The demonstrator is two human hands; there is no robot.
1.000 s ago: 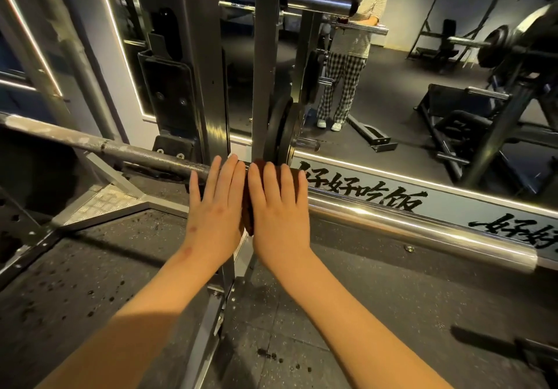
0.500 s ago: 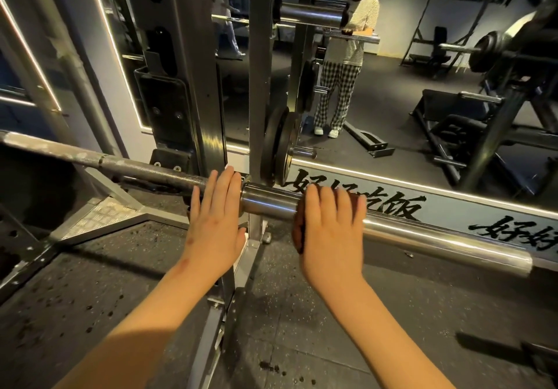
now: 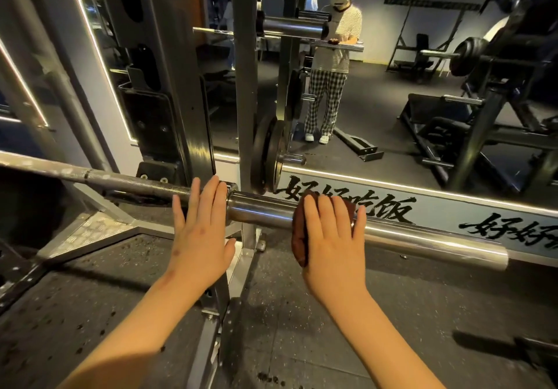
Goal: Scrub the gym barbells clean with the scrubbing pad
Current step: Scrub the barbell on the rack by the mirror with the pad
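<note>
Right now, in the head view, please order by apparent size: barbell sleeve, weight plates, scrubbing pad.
1. barbell sleeve
2. weight plates
3. scrubbing pad, mostly hidden under the right hand, so its size is unsure

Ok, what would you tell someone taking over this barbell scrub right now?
Left hand: flat on the barbell at its collar.
Right hand: fingers straight, pressing the pad onto the sleeve, partway along.
Done: the sleeve looks shiny.
Left: probably the sleeve's outer end. The shaft looks dull and chalky, seemingly unscrubbed.
</note>
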